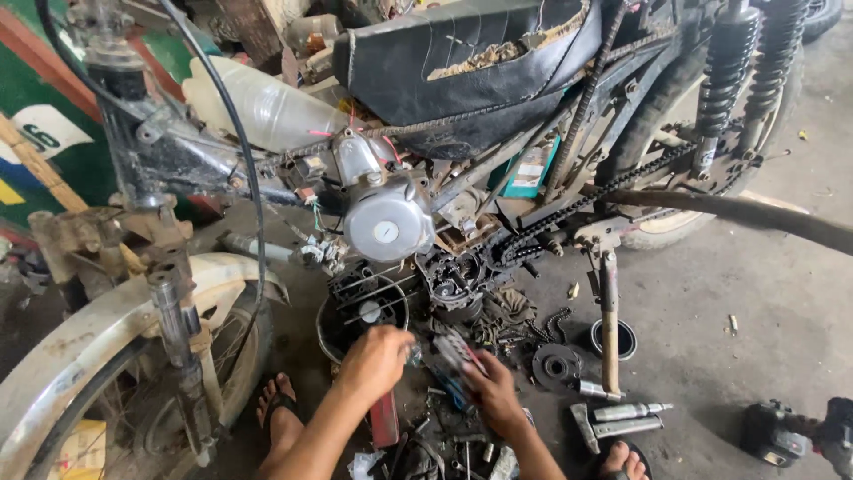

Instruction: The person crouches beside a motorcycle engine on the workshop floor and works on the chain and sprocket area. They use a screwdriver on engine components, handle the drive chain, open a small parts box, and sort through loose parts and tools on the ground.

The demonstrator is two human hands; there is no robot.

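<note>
Two hands low under a stripped motorcycle engine (391, 227), left hand (378, 360) curled, grip unclear, right hand (491, 391) grasping possibly pliers (455, 356), round metal part (557, 366) just right of it.

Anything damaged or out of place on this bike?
Yes. The black seat is torn along its top, with crumbling foam showing. The drive chain hangs slack towards the opened engine, and loose parts litter the floor around the left hand and right hand.

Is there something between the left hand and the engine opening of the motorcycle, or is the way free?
Nothing visible blocks it. The left hand sits just below the engine opening, with only open space between. The loose chain and round metal part lie off to the side, near the right hand.
</note>
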